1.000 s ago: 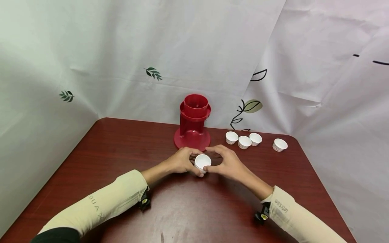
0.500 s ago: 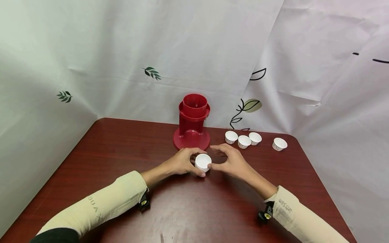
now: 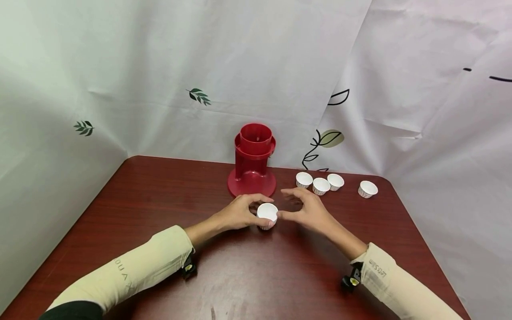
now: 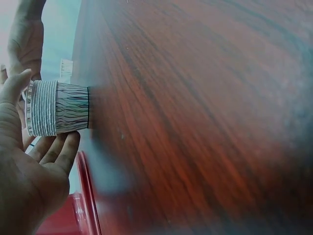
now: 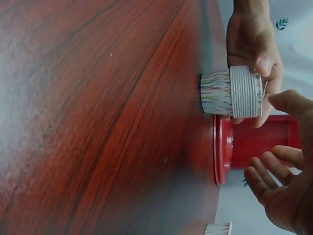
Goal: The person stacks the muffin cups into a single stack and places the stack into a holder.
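Observation:
A nested stack of white paper baking cups (image 3: 266,210) stands upright on the table in front of the red stand. My left hand (image 3: 240,212) grips it from the left, thumb on the near side and fingers round the far side. In the left wrist view several rims of the stack (image 4: 44,107) show above a patterned lowest cup. On the right, my right hand (image 3: 310,213) is held with its fingers spread and loosely curved. Its thumb tip (image 5: 278,100) is at the stack's top rim; whether it touches, I cannot tell. Nothing sits between its fingers.
Behind the stack stands a red plastic stand (image 3: 253,178) with a round base and a cup-like top. Several single paper baking cups (image 3: 321,186) sit at the back right, one (image 3: 367,190) apart from the others. White patterned cloth hangs behind the table (image 3: 256,275).
My right hand has drawn back a little to the right from the stack. My left thumb has shifted up onto the stack's near side. The stack stays in about the same place.

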